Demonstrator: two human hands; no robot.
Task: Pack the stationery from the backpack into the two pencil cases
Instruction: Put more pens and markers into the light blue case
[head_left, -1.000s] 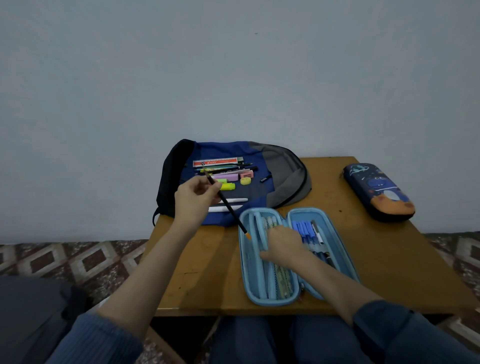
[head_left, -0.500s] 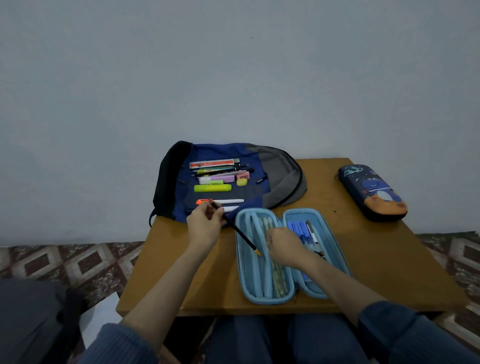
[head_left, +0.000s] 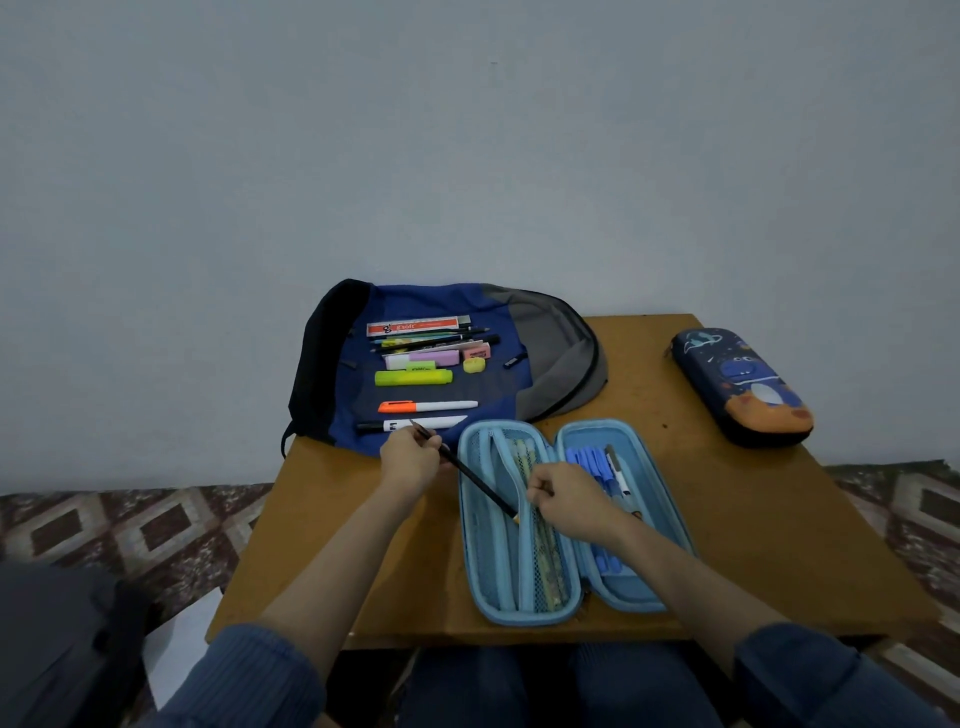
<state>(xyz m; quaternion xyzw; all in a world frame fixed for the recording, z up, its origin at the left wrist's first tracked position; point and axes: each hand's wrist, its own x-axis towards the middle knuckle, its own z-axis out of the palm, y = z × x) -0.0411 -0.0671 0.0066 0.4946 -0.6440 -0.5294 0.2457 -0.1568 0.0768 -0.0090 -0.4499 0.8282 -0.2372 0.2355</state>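
1. A small wooden table (head_left: 753, 519) is seen from above, set against a plain pale wall.
2. A blue and grey backpack (head_left: 550, 358) is laid flat at the table's far left edge.
3. Stationery is spread in rows on the backpack: a boxed ruler (head_left: 413, 327) at the back, then dark pencils, a purple highlighter (head_left: 426, 358), a pink eraser (head_left: 477, 352), a green highlighter (head_left: 413, 378), an orange-capped marker (head_left: 426, 406) and, nearest, a black-capped marker (head_left: 410, 425).
4. A light-blue pencil case (head_left: 519, 616) is laid open just in front of the backpack, its two halves side by side. Pencils are held behind mesh in the left half; blue pens (head_left: 589, 460) are lined up in the right half.
5. A black pencil (head_left: 472, 480) is pinched near its upper end by the left hand (head_left: 410, 460). It is slanted down to the right, and its tip is set inside the case's left half.
6. The right hand (head_left: 569, 501) is curled over the middle of the open case, right beside the pencil tip. Whether anything is gripped by it cannot be told.
7. A dark blue pencil case (head_left: 743, 387) with a cartoon print is zipped closed at the far right, well apart from both hands.
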